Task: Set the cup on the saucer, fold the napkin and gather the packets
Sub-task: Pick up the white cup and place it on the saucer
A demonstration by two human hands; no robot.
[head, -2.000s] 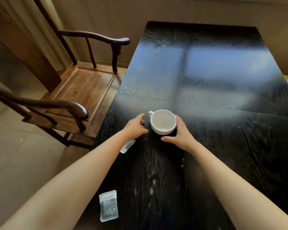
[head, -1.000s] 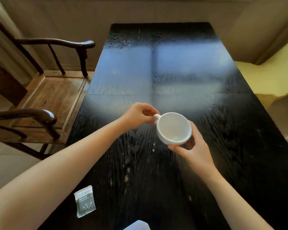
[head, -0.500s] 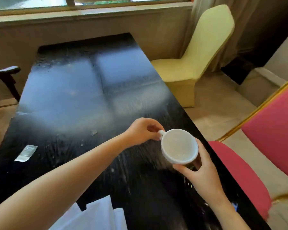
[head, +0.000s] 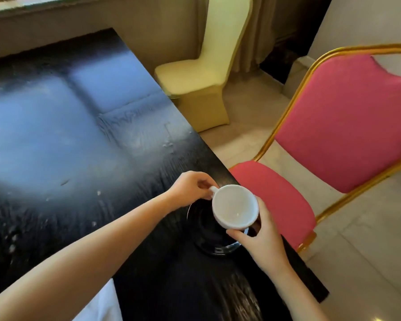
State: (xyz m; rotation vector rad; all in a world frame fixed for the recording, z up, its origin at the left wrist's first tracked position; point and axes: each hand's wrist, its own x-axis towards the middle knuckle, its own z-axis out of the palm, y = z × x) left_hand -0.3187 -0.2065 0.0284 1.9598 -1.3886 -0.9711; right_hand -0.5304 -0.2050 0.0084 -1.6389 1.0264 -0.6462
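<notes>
The fingers point(head: 203, 185) of the left hand point(head: 190, 187) are pinched shut on the small handle of the white cup point(head: 234, 206), and the right hand point(head: 262, 239) cradles the cup's far side and underside, thumb lying along the lower wall. The cup is empty, tipped slightly toward the camera, and held over a dark glossy saucer point(head: 214, 243) that sits near the right edge of the black tabletop point(head: 79, 140); whether the cup's base already touches the saucer cannot be told, since the cup hides the middle of it.

Half a second ago the same two-handed hold was in place, but the cup hung over bare wood and no saucer showed. The view has since swung further right: the clear packet seen then at the left of the tabletop is out of frame now. A corner of the white napkin point(head: 104, 304) still shows at the bottom edge, partly behind the left forearm.

Beyond the tabletop's edge stand a pink chair point(head: 343, 121) with a gold frame, just beside the cup, and a chair in a pale yellow cover point(head: 208, 72) further back.
</notes>
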